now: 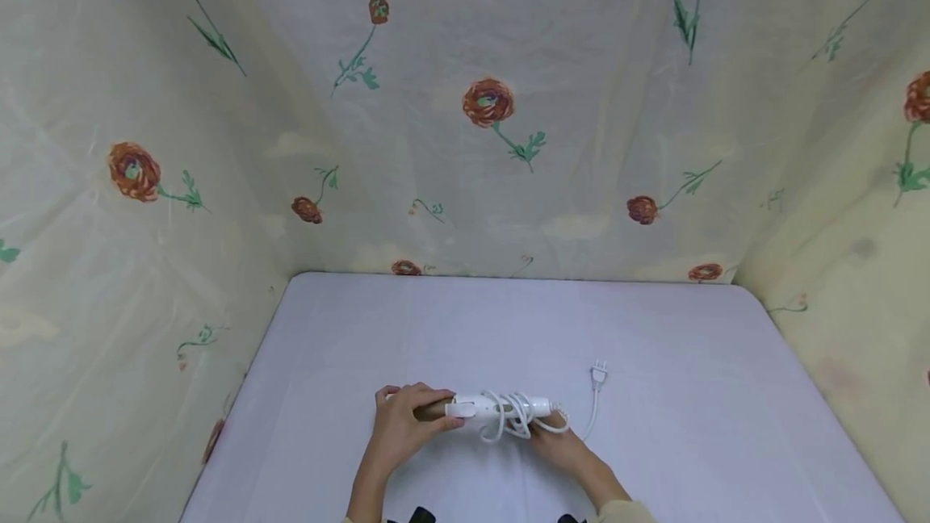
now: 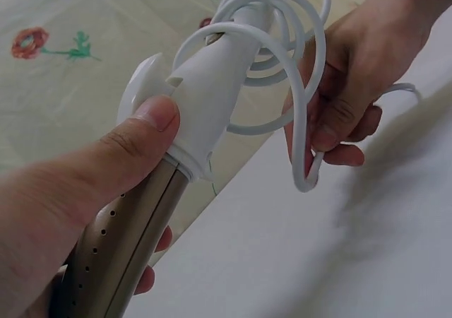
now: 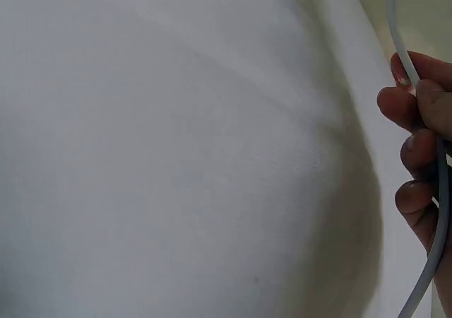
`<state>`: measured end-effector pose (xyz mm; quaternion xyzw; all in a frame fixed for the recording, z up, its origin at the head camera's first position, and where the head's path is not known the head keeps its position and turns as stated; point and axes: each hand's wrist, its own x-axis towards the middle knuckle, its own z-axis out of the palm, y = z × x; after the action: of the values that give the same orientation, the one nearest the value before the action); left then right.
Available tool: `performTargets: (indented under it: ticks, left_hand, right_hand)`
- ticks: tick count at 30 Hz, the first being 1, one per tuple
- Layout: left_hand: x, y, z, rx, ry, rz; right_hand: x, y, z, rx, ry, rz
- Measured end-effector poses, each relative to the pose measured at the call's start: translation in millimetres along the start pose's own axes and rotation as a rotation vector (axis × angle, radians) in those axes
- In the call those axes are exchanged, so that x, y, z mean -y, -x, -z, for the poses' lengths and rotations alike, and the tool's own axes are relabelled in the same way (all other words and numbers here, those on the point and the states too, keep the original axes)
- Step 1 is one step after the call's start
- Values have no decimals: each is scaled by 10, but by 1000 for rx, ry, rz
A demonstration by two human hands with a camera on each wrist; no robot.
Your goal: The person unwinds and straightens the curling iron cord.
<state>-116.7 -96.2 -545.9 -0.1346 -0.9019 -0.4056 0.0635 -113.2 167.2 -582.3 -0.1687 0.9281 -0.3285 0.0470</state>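
Note:
A curling iron [image 1: 465, 407] with a white handle [image 2: 212, 95] and a gold-brown barrel [image 2: 134, 240] is held crosswise over the table. My left hand [image 1: 407, 424] grips it around the barrel, the thumb lying on the white part beside the lever. A white power cord [image 2: 300, 109] is wound in loose loops about the handle. With thumb and fingers, my right hand [image 1: 561, 446] pinches the cord under the handle's far end; the right wrist view shows the cord [image 3: 426, 283] running through those fingers. The plug [image 1: 598, 375] lies on the table to the right.
The table [image 1: 349, 329] has a white cover and rounded back corners. Pale flower-printed curtains [image 1: 567, 208] enclose it at the back and both sides. Two small black objects [image 1: 422, 515] show at the bottom edge of the head view.

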Motion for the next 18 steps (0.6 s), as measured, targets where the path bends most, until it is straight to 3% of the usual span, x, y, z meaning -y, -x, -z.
performTargets:
  ticks: [4, 6, 10, 13, 18]
  left_hand:
    - [-10, 5, -20, -6, -17, 1]
    - [-14, 9, -30, -10, -21, 4]
    - [-15, 7, -42, -33, -34, 7]
    - [-14, -5, -45, -55, -48, 9]
    - [-10, -14, -44, -63, -76, 16]
  right_hand:
    - [59, 57, -56, -51, 137, 114]
    - [93, 64, -106, -72, 99, 132]
    - [120, 59, -224, -152, 82, 291]
    - [121, 74, -296, -180, 73, 353]
    - [111, 123, -364, -179, -5, 367]
